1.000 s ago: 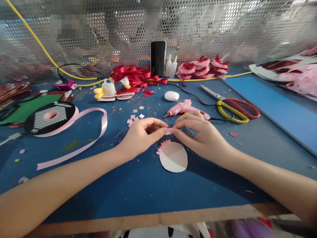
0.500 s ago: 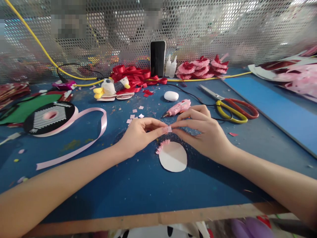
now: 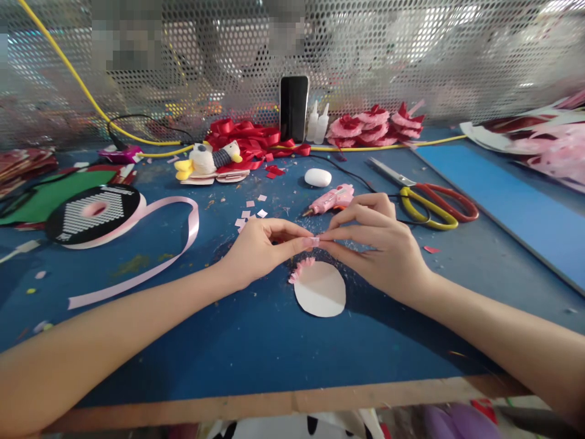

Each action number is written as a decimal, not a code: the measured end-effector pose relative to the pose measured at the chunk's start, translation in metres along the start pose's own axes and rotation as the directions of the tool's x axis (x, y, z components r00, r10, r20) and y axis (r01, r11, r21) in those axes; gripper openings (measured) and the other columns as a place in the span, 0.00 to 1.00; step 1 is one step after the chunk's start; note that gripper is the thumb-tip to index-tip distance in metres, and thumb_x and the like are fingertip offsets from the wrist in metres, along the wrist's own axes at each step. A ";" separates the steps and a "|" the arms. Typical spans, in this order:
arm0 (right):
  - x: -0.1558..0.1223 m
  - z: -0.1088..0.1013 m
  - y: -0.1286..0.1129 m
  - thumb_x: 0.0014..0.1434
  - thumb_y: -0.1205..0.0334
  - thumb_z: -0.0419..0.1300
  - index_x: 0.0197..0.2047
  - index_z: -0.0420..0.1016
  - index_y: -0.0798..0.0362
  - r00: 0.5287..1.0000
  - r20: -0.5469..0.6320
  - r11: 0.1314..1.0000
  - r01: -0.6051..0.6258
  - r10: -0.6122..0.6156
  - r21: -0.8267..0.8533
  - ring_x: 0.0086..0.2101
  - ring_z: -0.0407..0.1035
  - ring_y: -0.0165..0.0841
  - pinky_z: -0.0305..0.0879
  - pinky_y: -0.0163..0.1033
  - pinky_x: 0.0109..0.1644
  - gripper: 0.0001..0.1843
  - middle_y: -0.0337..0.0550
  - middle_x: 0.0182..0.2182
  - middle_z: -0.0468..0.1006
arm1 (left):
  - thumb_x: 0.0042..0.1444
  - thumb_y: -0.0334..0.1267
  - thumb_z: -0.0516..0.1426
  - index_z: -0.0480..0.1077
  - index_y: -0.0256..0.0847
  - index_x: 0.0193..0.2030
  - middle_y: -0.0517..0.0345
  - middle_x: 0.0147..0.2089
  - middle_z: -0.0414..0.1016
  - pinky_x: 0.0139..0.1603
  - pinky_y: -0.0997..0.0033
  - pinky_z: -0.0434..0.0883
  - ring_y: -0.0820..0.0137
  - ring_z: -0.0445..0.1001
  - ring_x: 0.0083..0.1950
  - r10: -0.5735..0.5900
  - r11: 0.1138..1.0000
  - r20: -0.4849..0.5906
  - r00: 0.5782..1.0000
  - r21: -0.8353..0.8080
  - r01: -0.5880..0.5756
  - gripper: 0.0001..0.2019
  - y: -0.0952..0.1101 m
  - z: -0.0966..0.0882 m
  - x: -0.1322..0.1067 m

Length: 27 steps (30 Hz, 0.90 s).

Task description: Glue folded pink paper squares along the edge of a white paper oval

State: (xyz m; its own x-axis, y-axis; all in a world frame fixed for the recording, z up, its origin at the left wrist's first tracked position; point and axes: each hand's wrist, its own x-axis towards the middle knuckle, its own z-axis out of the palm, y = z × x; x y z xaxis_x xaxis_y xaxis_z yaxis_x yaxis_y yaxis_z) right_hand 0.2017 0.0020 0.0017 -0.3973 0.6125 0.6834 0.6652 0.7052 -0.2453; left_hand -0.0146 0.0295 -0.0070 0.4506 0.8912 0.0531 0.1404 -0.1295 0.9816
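My left hand point(image 3: 260, 249) and my right hand point(image 3: 379, 244) meet fingertip to fingertip above the blue table point(image 3: 256, 341). Between them they pinch a small pink ribbon piece point(image 3: 313, 241). Just below lies a pale paper disc point(image 3: 320, 289) with a few pink folded petals point(image 3: 301, 269) stuck on its upper left rim. A pink glue gun point(image 3: 329, 199) lies right behind my right hand.
A black spool point(image 3: 94, 214) trails pink ribbon point(image 3: 150, 268) at left. Yellow-and-red scissors point(image 3: 429, 198) lie at right. A white oval object point(image 3: 317, 177), small cut pink squares point(image 3: 250, 213), a toy duck point(image 3: 205, 160), red ribbon, a phone point(image 3: 293, 108), glue bottles and red-pink flowers point(image 3: 375, 125) line the back.
My hands have stayed together on the ribbon piece, with the fingers drawing closer and folding it smaller. My right hand rose slightly, uncovering less of the glue gun handle.
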 end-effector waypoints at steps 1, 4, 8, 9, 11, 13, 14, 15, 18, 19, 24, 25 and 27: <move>0.000 0.000 0.000 0.60 0.63 0.68 0.35 0.84 0.48 1.000 0.000 1.000 0.000 0.000 -0.003 0.44 0.66 0.42 0.64 0.52 0.49 0.03 0.46 0.35 0.82 | 0.53 0.46 0.68 0.82 0.38 0.40 0.52 0.38 0.85 0.41 0.68 0.78 0.65 0.83 0.39 -0.001 1.000 0.000 1.000 -0.002 0.001 0.13 0.000 0.000 0.000; 0.000 0.001 -0.001 0.60 0.63 0.68 0.34 0.84 0.48 1.000 -0.002 1.000 -0.012 0.012 -0.019 0.44 0.67 0.42 0.63 0.53 0.49 0.03 0.45 0.35 0.82 | 0.54 0.46 0.68 0.82 0.38 0.40 0.52 0.38 0.85 0.41 0.69 0.78 0.65 0.82 0.39 0.002 1.000 -0.001 1.000 -0.001 -0.002 0.13 0.000 0.000 0.000; -0.001 0.002 0.000 0.60 0.62 0.68 0.35 0.84 0.47 1.000 -0.014 1.000 -0.021 0.021 -0.024 0.44 0.68 0.42 0.64 0.52 0.47 0.03 0.45 0.35 0.83 | 0.55 0.46 0.67 0.81 0.38 0.40 0.53 0.38 0.85 0.40 0.70 0.77 0.66 0.82 0.38 0.017 1.000 0.001 1.000 0.025 -0.017 0.12 0.000 0.000 -0.001; -0.001 0.002 0.000 0.60 0.62 0.68 0.35 0.84 0.47 1.000 -0.012 1.000 -0.020 0.020 -0.017 0.45 0.68 0.42 0.64 0.53 0.48 0.03 0.45 0.35 0.83 | 0.55 0.45 0.67 0.81 0.38 0.40 0.53 0.38 0.85 0.40 0.70 0.77 0.66 0.82 0.38 0.020 0.999 0.005 1.000 0.031 -0.020 0.12 0.001 -0.001 -0.001; -0.001 0.002 0.000 0.60 0.62 0.68 0.35 0.84 0.46 1.000 -0.009 1.000 -0.014 0.014 -0.004 0.45 0.69 0.43 0.64 0.53 0.48 0.03 0.44 0.35 0.83 | 0.56 0.45 0.66 0.81 0.38 0.40 0.52 0.38 0.85 0.40 0.70 0.77 0.66 0.82 0.39 0.025 0.999 0.018 1.000 0.038 -0.025 0.12 0.001 -0.001 0.000; -0.001 0.002 0.000 0.60 0.63 0.68 0.34 0.84 0.46 1.000 -0.006 1.000 -0.016 0.016 -0.002 0.45 0.69 0.43 0.65 0.53 0.49 0.03 0.44 0.35 0.83 | 0.56 0.45 0.66 0.81 0.39 0.40 0.53 0.39 0.85 0.40 0.70 0.77 0.67 0.82 0.39 0.029 0.999 0.029 0.999 0.040 -0.031 0.12 0.000 -0.002 0.000; -0.001 0.001 -0.001 0.60 0.63 0.68 0.34 0.84 0.46 1.000 -0.002 1.000 -0.019 0.019 0.000 0.45 0.69 0.43 0.65 0.53 0.49 0.03 0.44 0.35 0.82 | 0.57 0.45 0.66 0.81 0.39 0.40 0.53 0.38 0.85 0.40 0.70 0.77 0.67 0.82 0.38 0.031 0.999 0.031 0.999 0.041 -0.032 0.12 0.000 -0.002 0.000; -0.001 0.001 -0.001 0.60 0.63 0.68 0.34 0.84 0.46 1.000 0.001 1.000 -0.020 0.020 0.006 0.45 0.69 0.43 0.65 0.53 0.49 0.04 0.44 0.35 0.82 | 0.57 0.45 0.66 0.81 0.39 0.40 0.53 0.38 0.85 0.39 0.70 0.77 0.67 0.82 0.38 0.031 0.999 0.033 0.999 0.042 -0.032 0.12 0.000 -0.002 0.000; 0.000 0.000 -0.002 0.61 0.63 0.67 0.34 0.84 0.44 0.999 0.004 0.999 -0.036 0.036 0.027 0.45 0.70 0.43 0.66 0.53 0.49 0.05 0.43 0.34 0.82 | 0.56 0.46 0.66 0.82 0.39 0.40 0.53 0.38 0.85 0.39 0.69 0.77 0.66 0.82 0.38 0.030 0.999 0.027 0.999 0.043 -0.031 0.12 -0.001 -0.002 0.000; 0.000 0.000 -0.002 0.61 0.62 0.67 0.34 0.83 0.43 0.999 0.001 0.998 -0.046 0.046 0.034 0.45 0.70 0.43 0.66 0.54 0.49 0.05 0.42 0.34 0.82 | 0.56 0.46 0.66 0.82 0.39 0.41 0.52 0.38 0.85 0.40 0.69 0.77 0.66 0.82 0.39 0.031 0.999 0.018 0.999 0.035 -0.031 0.13 -0.001 -0.002 -0.001; 0.002 -0.004 -0.004 0.60 0.63 0.67 0.35 0.84 0.40 0.997 -0.041 0.990 -0.062 0.067 0.125 0.43 0.71 0.41 0.68 0.53 0.49 0.06 0.41 0.33 0.80 | 0.56 0.42 0.66 0.82 0.41 0.47 0.53 0.42 0.85 0.44 0.68 0.77 0.66 0.81 0.41 0.090 0.996 0.012 0.996 0.016 -0.090 0.13 -0.003 -0.004 -0.002; 0.002 -0.005 -0.005 0.60 0.64 0.67 0.35 0.84 0.40 0.997 -0.044 0.987 -0.058 0.065 0.147 0.42 0.71 0.41 0.68 0.53 0.49 0.07 0.41 0.33 0.80 | 0.56 0.41 0.66 0.82 0.42 0.46 0.54 0.42 0.85 0.44 0.68 0.77 0.66 0.81 0.41 0.109 0.994 0.016 0.994 0.023 -0.109 0.12 -0.004 -0.004 -0.003; 0.002 -0.006 -0.006 0.60 0.66 0.67 0.36 0.84 0.40 0.997 -0.041 0.982 -0.058 0.066 0.179 0.42 0.71 0.39 0.68 0.52 0.50 0.08 0.41 0.33 0.79 | 0.56 0.42 0.66 0.83 0.44 0.43 0.55 0.41 0.85 0.45 0.69 0.76 0.67 0.81 0.41 0.133 0.991 0.008 0.991 0.030 -0.133 0.10 -0.005 -0.005 -0.003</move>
State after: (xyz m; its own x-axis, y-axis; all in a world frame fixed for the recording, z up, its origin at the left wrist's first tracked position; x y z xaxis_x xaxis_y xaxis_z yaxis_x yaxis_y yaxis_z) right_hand 0.2006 -0.0026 0.0085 -0.3263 0.6428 0.6931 0.5636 0.7209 -0.4033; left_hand -0.0211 0.0296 -0.0115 0.4721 0.8627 0.1814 0.1057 -0.2597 0.9599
